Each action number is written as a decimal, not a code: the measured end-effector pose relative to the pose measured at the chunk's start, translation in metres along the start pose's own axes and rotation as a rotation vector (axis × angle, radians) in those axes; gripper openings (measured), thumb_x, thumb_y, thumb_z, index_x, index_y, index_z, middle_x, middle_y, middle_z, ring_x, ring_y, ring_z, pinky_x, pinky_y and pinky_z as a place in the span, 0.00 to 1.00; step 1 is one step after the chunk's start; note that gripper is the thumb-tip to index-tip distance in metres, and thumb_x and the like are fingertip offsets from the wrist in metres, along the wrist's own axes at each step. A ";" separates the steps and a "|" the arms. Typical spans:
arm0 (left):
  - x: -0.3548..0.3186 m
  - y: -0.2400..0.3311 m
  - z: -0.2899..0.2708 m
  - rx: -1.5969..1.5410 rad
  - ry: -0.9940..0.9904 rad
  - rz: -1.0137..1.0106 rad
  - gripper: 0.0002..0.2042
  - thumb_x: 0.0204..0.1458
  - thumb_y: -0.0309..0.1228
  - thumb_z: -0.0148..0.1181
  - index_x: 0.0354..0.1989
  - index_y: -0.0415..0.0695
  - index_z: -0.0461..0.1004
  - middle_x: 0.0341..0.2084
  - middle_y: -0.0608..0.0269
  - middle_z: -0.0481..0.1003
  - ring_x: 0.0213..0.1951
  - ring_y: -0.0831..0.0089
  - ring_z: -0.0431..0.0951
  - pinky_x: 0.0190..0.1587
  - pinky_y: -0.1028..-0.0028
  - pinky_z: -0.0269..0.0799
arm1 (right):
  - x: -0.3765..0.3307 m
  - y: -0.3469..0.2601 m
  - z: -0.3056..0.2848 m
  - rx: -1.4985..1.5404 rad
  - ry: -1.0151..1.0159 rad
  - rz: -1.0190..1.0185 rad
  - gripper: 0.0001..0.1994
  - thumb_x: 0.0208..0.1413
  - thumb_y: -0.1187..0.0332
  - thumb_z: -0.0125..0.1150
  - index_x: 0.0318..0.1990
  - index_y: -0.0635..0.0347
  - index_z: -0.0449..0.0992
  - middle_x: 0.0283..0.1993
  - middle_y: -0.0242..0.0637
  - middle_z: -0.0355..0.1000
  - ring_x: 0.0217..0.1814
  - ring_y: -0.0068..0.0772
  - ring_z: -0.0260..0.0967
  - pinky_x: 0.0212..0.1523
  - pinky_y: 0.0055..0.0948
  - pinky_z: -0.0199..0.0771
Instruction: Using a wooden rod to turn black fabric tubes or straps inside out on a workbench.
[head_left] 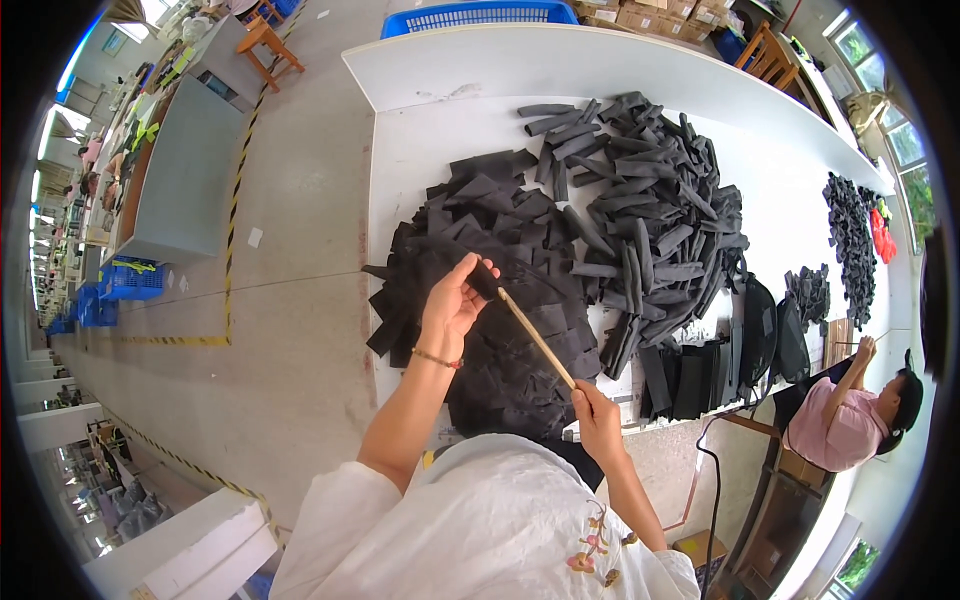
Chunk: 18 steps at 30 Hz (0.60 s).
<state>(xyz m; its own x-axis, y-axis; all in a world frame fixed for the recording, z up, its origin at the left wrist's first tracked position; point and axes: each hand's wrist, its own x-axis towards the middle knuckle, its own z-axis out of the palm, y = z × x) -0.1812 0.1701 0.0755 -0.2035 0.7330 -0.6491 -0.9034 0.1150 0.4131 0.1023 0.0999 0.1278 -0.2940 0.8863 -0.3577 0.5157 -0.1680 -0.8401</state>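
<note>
My left hand (452, 308) is closed around a small black fabric tube (484, 281), its fingers curled over the far side. A pale wooden stick (537, 342) slants from that fabric down to my right hand (598, 412), which grips its near end. The stick's far tip meets the fabric; whether it goes inside is hidden. Beneath both hands spreads a heap of flat black fabric pieces (520, 350). Just beyond it, to the right, lies a big pile of black fabric tubes (655, 215) on the white table (400, 125).
A raised white panel (600, 62) borders the table's far side, with a blue basket (480, 16) behind it. Black strips (690, 378) stand at the near right edge. Further right a co-worker in pink (845, 420) sits near smaller black piles (852, 245).
</note>
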 end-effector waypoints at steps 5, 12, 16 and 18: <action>-0.017 -0.013 0.013 0.068 -0.156 0.023 0.10 0.55 0.28 0.60 0.42 0.36 0.74 0.38 0.54 0.78 0.40 0.61 0.79 0.46 0.68 0.77 | 0.007 0.004 0.001 0.072 -0.087 0.020 0.13 0.66 0.66 0.45 0.45 0.67 0.71 0.22 0.32 0.68 0.21 0.19 0.60 0.24 0.21 0.61; -0.050 -0.056 0.010 0.161 -0.290 -0.107 0.16 0.58 0.29 0.55 0.52 0.34 0.70 0.42 0.49 0.76 0.44 0.56 0.78 0.51 0.60 0.74 | 0.037 -0.018 0.030 0.485 -0.213 0.171 0.11 0.67 0.64 0.45 0.41 0.62 0.71 0.19 0.25 0.61 0.19 0.14 0.53 0.18 0.18 0.52; -0.063 -0.062 0.010 0.138 -0.276 -0.116 0.17 0.57 0.33 0.58 0.52 0.39 0.71 0.42 0.54 0.77 0.45 0.58 0.78 0.50 0.61 0.72 | 0.046 -0.015 0.058 0.784 -0.202 0.148 0.10 0.66 0.64 0.48 0.41 0.62 0.71 0.23 0.23 0.60 0.20 0.12 0.53 0.19 0.17 0.52; -0.069 -0.054 0.017 0.165 -0.179 -0.159 0.16 0.57 0.31 0.57 0.53 0.38 0.72 0.44 0.53 0.76 0.47 0.58 0.77 0.52 0.61 0.69 | 0.039 -0.016 0.067 0.469 -0.040 -0.012 0.11 0.66 0.64 0.46 0.42 0.63 0.70 0.23 0.24 0.60 0.22 0.13 0.55 0.21 0.17 0.55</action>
<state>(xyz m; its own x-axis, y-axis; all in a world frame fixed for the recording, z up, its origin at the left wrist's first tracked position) -0.1121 0.1243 0.1091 0.0191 0.8020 -0.5970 -0.8421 0.3348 0.4228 0.0287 0.1080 0.0995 -0.3333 0.8736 -0.3547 0.0958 -0.3429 -0.9345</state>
